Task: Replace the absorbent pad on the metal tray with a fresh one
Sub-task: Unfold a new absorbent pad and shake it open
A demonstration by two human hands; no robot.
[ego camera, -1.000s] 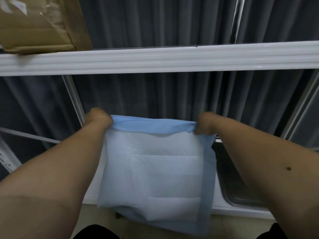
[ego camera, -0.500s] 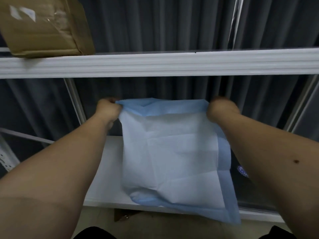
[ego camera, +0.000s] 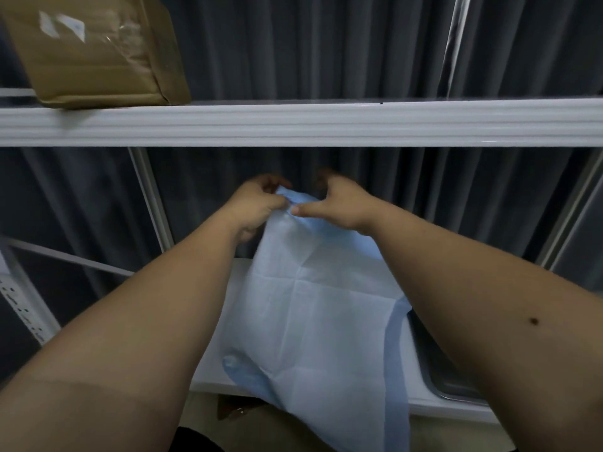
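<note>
While our left hand (ego camera: 261,203) pinches the pad (ego camera: 313,321) at its top edge, our right hand (ego camera: 339,203) touches it, thumb out, fingers hidden. We judge the unfolding done; laying it on the tray (ego camera: 437,380) remains.

2 bare forearms without sleeves; a small dark mole marks the right forearm (ego camera: 534,321).

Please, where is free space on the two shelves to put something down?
Upper white shelf: bare right of the brown cardboard box. Lower white shelf: a bare strip left of the hanging blue absorbent pad. Crowded on its right, at the metal tray.
</note>
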